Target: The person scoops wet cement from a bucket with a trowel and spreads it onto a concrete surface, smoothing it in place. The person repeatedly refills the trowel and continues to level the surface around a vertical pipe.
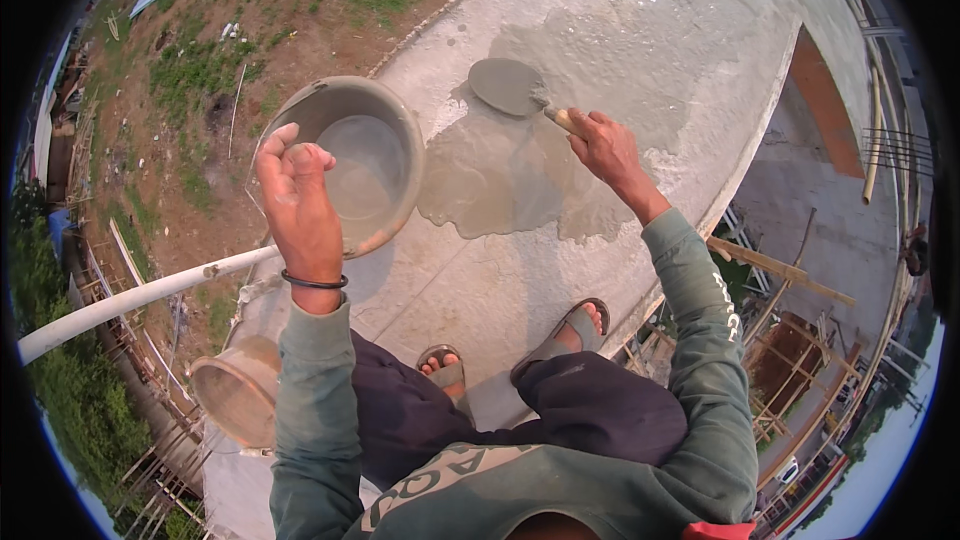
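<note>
My right hand [607, 152] grips the wooden handle of a trowel [506, 87]. Its rounded blade is coated in grey cement and lies over a spread of wet cement [500, 185] on the pale concrete slab [450, 285]. The cement forms a smooth, shiny patch with uneven edges. On the left, my left hand [300, 205] is raised in front of a large round basin [408, 140], covering part of its near rim. Its fingers are loosely bent and apart from the thumb, with nothing seen in them. Greyish liquid or residue shows at the basin's bottom.
A second bucket [235, 395] stands at lower left, near a pale pipe [150, 302] reaching past the slab's edge. My sandalled feet [445, 372] are on the slab. Left lies lower, grassy ground [200, 70]; right, beyond the edge, are wooden poles [785, 270] and rebar [900, 152].
</note>
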A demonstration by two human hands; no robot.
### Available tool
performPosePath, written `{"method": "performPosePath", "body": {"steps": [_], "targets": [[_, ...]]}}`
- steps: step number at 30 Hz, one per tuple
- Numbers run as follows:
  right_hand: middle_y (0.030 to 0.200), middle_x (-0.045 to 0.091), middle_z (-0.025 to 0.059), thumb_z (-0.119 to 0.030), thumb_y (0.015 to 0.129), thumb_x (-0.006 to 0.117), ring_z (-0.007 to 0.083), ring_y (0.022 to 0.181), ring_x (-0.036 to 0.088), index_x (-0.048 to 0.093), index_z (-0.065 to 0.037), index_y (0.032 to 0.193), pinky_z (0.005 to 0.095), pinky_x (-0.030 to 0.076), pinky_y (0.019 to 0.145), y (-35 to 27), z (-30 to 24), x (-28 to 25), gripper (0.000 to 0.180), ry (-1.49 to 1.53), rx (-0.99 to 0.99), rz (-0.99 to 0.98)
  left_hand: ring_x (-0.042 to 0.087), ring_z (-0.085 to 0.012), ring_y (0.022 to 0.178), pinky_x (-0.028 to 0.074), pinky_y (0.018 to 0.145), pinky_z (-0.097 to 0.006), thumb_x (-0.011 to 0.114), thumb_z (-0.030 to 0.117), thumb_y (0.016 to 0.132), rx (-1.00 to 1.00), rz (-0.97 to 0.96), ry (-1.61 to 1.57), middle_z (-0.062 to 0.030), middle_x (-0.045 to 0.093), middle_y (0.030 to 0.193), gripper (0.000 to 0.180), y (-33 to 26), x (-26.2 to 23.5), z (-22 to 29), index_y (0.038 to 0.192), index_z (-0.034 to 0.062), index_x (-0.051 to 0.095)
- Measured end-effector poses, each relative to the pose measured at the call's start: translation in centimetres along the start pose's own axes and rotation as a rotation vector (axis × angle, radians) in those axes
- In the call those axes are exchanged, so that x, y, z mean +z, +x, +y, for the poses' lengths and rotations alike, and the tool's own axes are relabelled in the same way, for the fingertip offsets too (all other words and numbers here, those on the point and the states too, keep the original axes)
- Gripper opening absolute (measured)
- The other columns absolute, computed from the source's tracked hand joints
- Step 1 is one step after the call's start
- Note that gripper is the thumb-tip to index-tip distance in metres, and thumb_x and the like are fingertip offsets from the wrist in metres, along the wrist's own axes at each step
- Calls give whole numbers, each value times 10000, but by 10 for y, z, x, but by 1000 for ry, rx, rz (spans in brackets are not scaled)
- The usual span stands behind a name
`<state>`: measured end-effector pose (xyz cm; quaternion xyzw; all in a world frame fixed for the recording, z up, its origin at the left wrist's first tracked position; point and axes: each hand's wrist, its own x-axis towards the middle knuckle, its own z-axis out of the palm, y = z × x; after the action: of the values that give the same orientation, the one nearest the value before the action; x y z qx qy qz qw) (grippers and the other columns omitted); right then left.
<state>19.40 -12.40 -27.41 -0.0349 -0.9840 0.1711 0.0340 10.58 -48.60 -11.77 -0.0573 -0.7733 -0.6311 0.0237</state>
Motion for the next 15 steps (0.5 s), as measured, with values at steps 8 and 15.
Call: {"method": "performPosePath", "body": {"steps": [8,15], "targets": [[830,645,99,-173,827,688,324,714,665,659,-164,1202,441,533,602,-45,-22,18,376,77,-137,-165,527,-111,894,433,884,-272,528,350,1050,-21,-63,1,-27,555,896,457,2,19,-5,1296,-29,462],[806,631,70,-188,808,700,319,682,656,650,-174,1161,448,515,557,-62,26,-9,357,-14,-9,16,528,-110,892,435,873,-267,536,361,1046,-24,-85,-7,-28,557,888,465,4,27,-10,1296,-25,470]]}}
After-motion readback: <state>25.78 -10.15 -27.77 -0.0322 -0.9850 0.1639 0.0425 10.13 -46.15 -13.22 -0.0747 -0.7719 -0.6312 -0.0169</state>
